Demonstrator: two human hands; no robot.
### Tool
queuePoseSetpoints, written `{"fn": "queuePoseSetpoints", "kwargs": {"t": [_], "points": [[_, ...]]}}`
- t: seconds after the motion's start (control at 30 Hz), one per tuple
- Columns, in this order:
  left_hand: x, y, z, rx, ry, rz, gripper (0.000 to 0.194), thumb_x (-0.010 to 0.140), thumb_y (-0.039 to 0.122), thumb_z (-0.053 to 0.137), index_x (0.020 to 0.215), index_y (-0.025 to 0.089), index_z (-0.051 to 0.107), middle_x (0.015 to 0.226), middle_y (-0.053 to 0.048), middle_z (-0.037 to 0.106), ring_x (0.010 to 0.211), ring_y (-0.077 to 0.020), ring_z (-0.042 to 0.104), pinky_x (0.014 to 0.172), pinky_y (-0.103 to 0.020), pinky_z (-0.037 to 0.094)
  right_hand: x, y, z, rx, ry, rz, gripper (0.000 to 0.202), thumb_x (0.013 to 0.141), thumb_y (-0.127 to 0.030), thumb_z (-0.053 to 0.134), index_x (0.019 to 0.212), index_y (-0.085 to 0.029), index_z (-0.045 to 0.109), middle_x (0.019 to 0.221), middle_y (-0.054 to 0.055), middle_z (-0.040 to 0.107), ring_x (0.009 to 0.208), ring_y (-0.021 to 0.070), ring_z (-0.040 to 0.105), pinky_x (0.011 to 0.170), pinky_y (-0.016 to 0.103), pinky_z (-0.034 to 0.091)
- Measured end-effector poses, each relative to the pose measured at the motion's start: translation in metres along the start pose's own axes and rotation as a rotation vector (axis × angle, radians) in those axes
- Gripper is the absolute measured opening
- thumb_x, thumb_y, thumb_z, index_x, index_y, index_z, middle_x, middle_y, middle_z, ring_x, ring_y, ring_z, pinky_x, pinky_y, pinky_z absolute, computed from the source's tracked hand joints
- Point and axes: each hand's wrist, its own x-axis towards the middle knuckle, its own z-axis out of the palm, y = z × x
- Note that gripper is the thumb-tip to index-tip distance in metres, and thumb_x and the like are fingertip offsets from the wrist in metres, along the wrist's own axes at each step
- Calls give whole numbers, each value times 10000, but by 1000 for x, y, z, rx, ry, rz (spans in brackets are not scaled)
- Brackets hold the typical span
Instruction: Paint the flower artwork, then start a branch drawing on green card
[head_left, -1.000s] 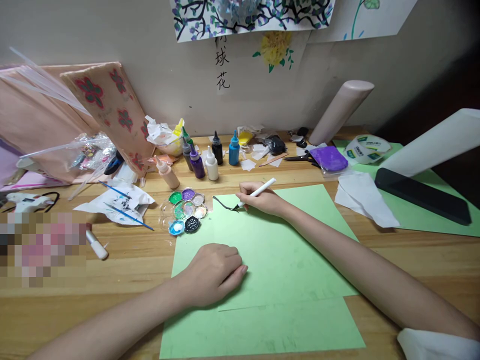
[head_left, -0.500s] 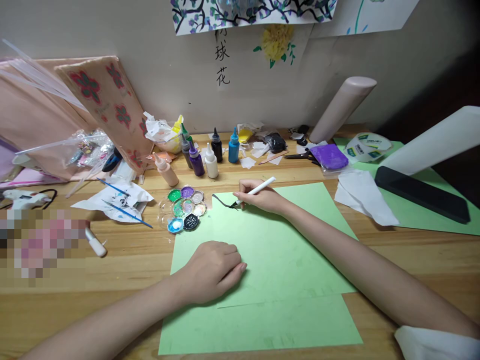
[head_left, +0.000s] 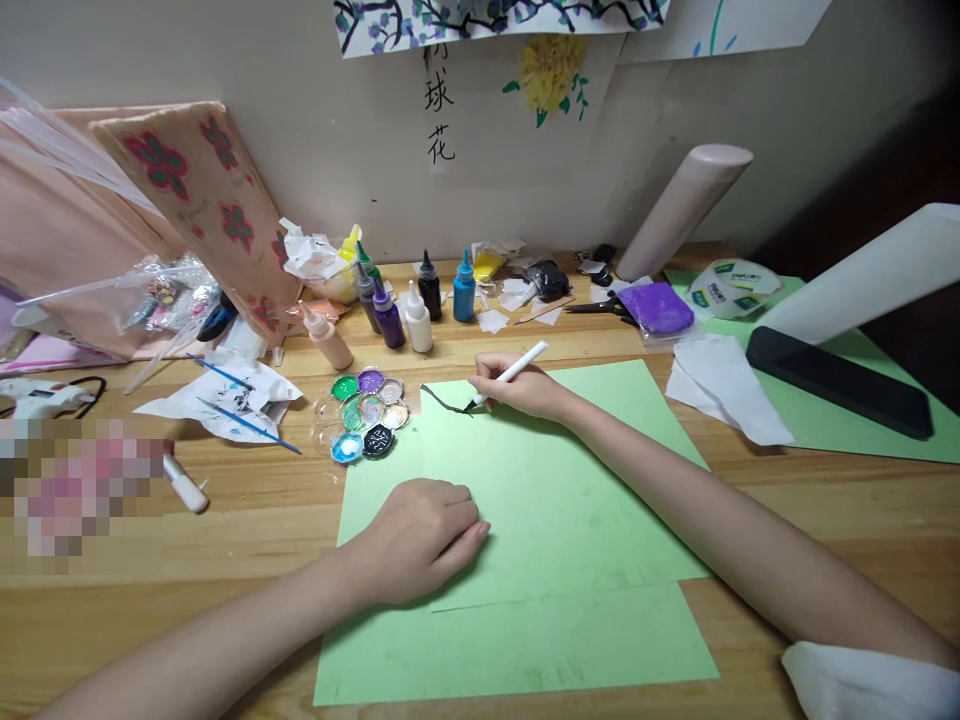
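My right hand pinches a white brush pen, its dark tip touching the green paper near the upper left corner. A thin black curved line runs from that corner to the tip. My left hand rests on the lower left of the paper, fingers curled under and closed; nothing shows in them. Another green sheet sticks out below. Left of the line stands a flower-shaped paint palette with green, purple, blue and black paint.
Paint bottles stand along the back, by scissors and a purple packet. Blue brushes lie on crumpled tissue at left. At right are tissue, a tape roll and a black phone-like slab.
The whole view has shifted slightly, so things sit a little further left and up. The pen is a bit more upright; both hands hold nearly the same places on the paper.
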Motion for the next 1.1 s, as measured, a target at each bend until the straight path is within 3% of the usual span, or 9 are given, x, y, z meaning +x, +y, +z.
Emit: {"fn": "queuePoseSetpoints", "kwargs": {"t": [0.4, 0.57, 0.73, 1.1], "points": [[1, -1, 0, -5, -5, 0, 313, 942, 250, 298, 677, 178, 448, 665, -1, 518, 586, -125, 437, 568, -275, 285, 0, 1, -1, 0, -11, -3, 267, 807, -382, 539, 651, -194, 432, 580, -26, 563, 568, 115, 543, 528, 233, 370], [0, 0, 0, -4, -4, -4, 319, 943, 257, 293, 675, 179, 448, 665, -1, 517, 581, -126, 432, 565, -277, 283, 0, 2, -2, -8, -16, -5, 280, 818, -330, 514, 611, -196, 381, 539, -44, 521, 539, 102, 515, 526, 229, 354], [1, 0, -1, -2, -2, -1, 314, 941, 254, 302, 674, 179, 448, 662, 3, 513, 587, -125, 437, 568, -278, 288, -1, 1, -2, 13, -28, 11, 263, 807, -371, 539, 655, -196, 416, 596, -25, 563, 591, 124, 577, 530, 231, 378], [1, 0, 0, -8, -12, -6, 316, 944, 257, 294, 676, 180, 443, 664, 2, 508, 590, -126, 428, 570, -276, 279, 0, 2, -3, 13, -30, -7, 253, 809, -281, 506, 608, -197, 379, 560, -41, 524, 545, 101, 534, 528, 228, 378]]}}
